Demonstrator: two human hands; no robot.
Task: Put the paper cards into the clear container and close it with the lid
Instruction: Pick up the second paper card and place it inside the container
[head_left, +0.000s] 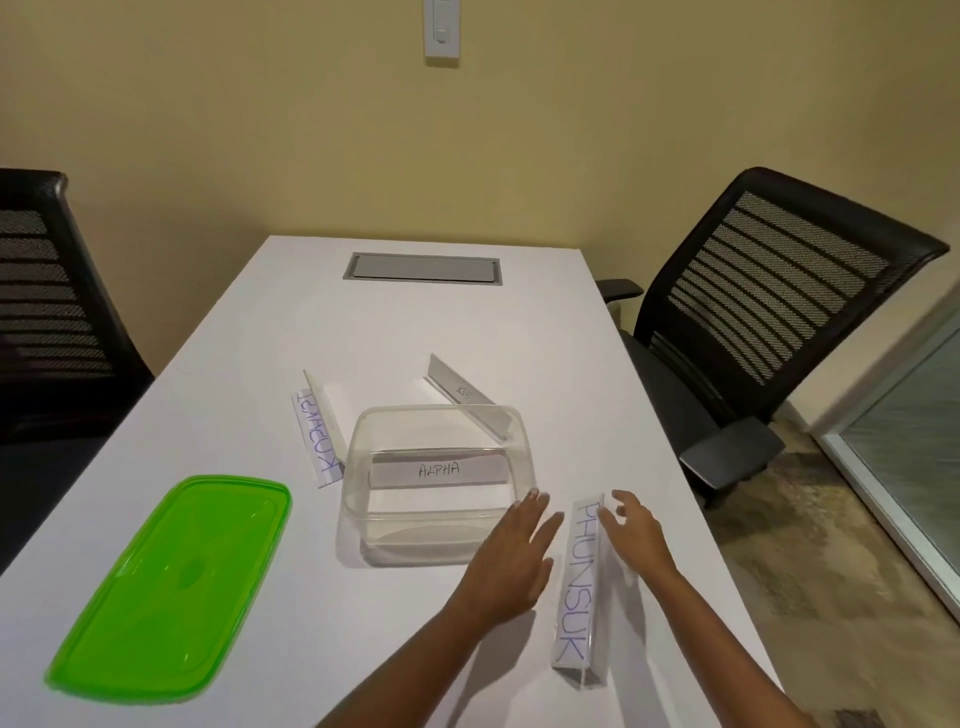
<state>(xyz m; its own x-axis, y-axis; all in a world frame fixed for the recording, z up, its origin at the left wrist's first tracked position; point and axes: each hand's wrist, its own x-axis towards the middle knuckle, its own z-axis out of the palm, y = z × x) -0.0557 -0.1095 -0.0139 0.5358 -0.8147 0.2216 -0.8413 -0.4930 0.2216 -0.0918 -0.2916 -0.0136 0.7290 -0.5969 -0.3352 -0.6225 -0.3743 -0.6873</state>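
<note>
On the white surface sits the clear container, uncovered, with one folded paper card marked ALPHA lying inside it along the far half. The green lid lies flat to the container's left, well apart from it. A card lettered KOPIKO or similar rests just beside the container's left wall, and another card with small writing I cannot read lies at the far right corner, its near end appearing to reach over the rim. To the right of the container, a long tent-folded card reading PHUNSUK stands on the surface, running toward the near edge. The left hand is spread flat, fingers apart, between the container and this card, holding nothing. The right hand is on the card's other side, fingers loosely spread and close to its far end; I cannot tell whether they touch it. Black mesh chairs stand at the sides.
</note>
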